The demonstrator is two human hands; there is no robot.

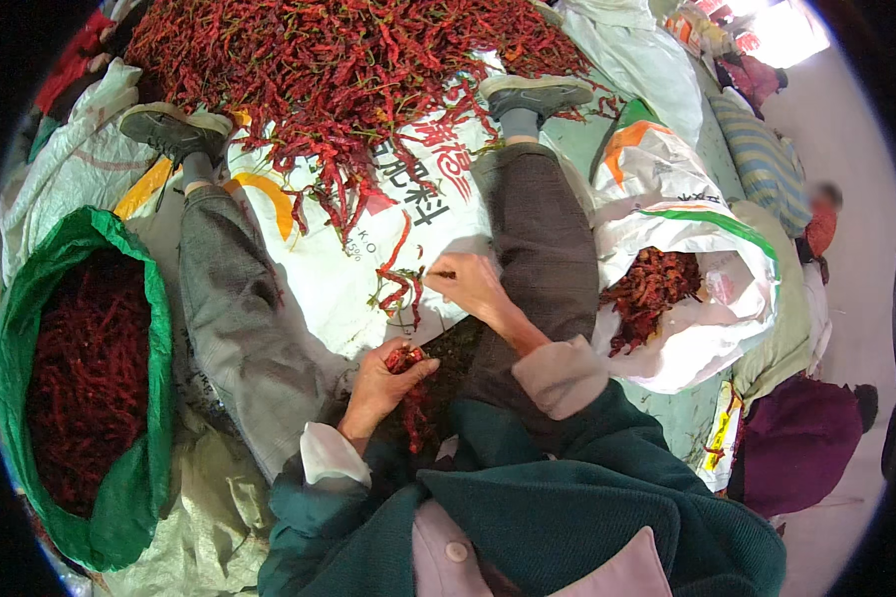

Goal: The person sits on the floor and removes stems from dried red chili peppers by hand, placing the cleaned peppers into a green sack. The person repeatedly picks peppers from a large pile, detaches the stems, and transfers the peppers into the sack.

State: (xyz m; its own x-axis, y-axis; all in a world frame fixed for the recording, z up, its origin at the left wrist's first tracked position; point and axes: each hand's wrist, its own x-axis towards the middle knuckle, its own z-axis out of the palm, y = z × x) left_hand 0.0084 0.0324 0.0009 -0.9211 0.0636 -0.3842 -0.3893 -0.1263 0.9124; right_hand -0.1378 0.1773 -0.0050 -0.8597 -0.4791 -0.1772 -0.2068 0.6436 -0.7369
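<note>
My left hand [388,384] is closed around a bunch of dried red chili peppers [411,403], held low between my legs, with the ends of the peppers hanging below the fist. Farther forward and to the right, my right hand [467,283] has thumb and fingertips pinched together beside a few loose red chilies [396,287] with stems, over a white woven sack [306,291]. Whether the fingertips hold a stem or a pepper cannot be made out. A large heap of red chilies [328,67] spreads over the sack's far part, past my feet.
At the left stands an open green-rimmed sack [160,313] full of chilies. To the right, an open white sack [732,328] holds darker chilies. Filled sacks [761,157] line the right side. Other people are at the far right, one in purple clothing [799,448].
</note>
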